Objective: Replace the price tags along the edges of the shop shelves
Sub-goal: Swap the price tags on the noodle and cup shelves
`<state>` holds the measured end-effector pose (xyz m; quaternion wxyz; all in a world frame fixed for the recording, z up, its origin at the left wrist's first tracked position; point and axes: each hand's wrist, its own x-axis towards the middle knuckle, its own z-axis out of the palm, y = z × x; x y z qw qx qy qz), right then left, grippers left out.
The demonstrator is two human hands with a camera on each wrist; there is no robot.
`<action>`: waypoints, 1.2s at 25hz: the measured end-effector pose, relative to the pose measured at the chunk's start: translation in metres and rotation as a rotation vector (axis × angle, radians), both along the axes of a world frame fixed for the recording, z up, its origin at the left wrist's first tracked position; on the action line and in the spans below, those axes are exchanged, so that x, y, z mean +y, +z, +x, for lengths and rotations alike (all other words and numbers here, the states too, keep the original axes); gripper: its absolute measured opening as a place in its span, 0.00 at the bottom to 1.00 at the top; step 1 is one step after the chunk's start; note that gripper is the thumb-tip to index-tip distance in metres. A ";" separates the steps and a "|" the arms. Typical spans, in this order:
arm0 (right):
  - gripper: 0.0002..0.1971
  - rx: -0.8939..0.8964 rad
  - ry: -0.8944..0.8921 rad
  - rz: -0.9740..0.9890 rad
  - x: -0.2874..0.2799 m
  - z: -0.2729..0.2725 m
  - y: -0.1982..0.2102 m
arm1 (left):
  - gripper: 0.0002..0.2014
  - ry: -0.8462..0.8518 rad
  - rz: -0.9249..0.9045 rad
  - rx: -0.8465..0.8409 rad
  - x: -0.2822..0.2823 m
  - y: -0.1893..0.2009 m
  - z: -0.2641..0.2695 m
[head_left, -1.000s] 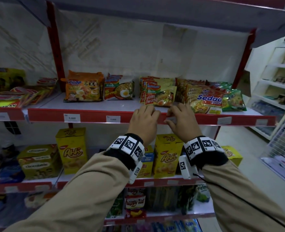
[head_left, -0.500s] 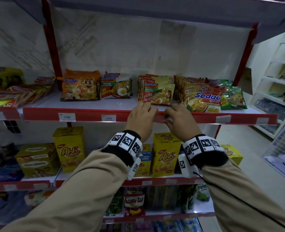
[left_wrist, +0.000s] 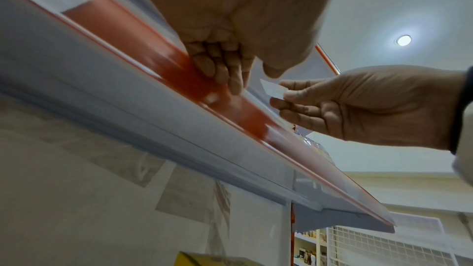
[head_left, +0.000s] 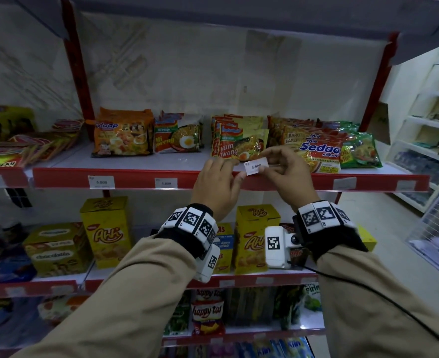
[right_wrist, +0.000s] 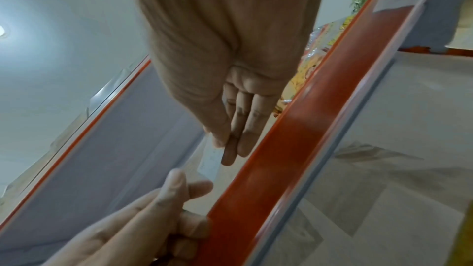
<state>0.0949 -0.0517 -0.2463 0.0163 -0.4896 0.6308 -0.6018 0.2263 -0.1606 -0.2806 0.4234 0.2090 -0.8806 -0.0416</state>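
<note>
The price tag (head_left: pixel 256 165), long axis level, hangs just above the red shelf rail (head_left: pixel 135 179), pinched at its 3 o'clock end by the right hand (head_left: pixel 288 174). The left hand (head_left: pixel 217 186), at the tag's 8 o'clock, rests curled fingers on the rail, gripping nothing I can tell. Noodle packets (head_left: pixel 241 146) crowd 12 o'clock; open room lies toward the person.

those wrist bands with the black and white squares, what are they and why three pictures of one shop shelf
They are marker bands with small cameras, worn by a person. One picture comes from a head camera; the other two look up along each hand. The right hand pinches a small white paper price tag printed 5.000, just above the red plastic shelf edge strip. The left hand rests its fingers on that strip. Instant noodle packets lie on the shelf.
</note>
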 end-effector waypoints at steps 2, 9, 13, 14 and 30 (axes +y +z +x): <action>0.12 -0.065 0.033 -0.004 -0.002 0.003 -0.006 | 0.18 -0.007 0.022 0.043 0.000 -0.001 -0.002; 0.05 0.217 -0.067 0.053 0.000 0.004 -0.010 | 0.09 -0.002 0.023 0.057 -0.001 -0.002 -0.002; 0.04 0.304 -0.132 0.048 0.004 -0.004 -0.003 | 0.11 0.013 0.030 0.024 -0.001 0.000 0.000; 0.04 0.294 -0.156 0.032 0.004 -0.005 -0.003 | 0.11 0.016 0.042 0.022 0.000 0.000 0.001; 0.03 0.625 -0.131 0.302 0.002 -0.017 -0.013 | 0.10 0.041 -0.004 -0.130 0.003 0.008 0.003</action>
